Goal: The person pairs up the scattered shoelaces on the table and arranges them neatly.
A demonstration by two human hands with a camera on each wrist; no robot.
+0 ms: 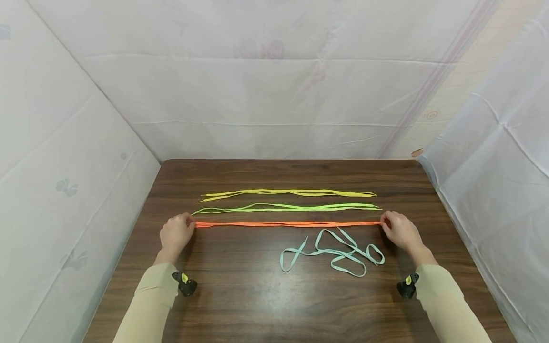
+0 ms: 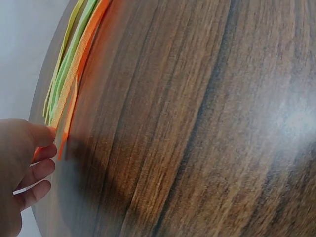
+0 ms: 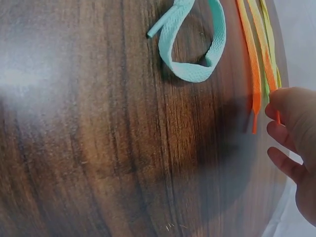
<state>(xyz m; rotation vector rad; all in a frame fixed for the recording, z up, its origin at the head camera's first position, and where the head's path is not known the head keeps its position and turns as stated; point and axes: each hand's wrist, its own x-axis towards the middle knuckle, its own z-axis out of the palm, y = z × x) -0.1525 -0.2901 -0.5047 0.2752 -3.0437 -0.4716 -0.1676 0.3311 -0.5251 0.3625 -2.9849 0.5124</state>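
Pinching an end left of centre, the left hand [image 1: 177, 233] holds the orange lace [image 1: 261, 224], stretched just below mid-frame; it seems light, limp and hard to harm, best taken near its tips; right of centre, the right hand [image 1: 402, 230] pinches the other end.

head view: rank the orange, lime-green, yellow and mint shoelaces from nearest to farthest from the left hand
1. Orange shoelace: pinched in the left hand.
2. Lime-green shoelace: its left end just beyond the fingers.
3. Yellow shoelace: past the lime-green one.
4. Mint shoelace: looped, off to the right.
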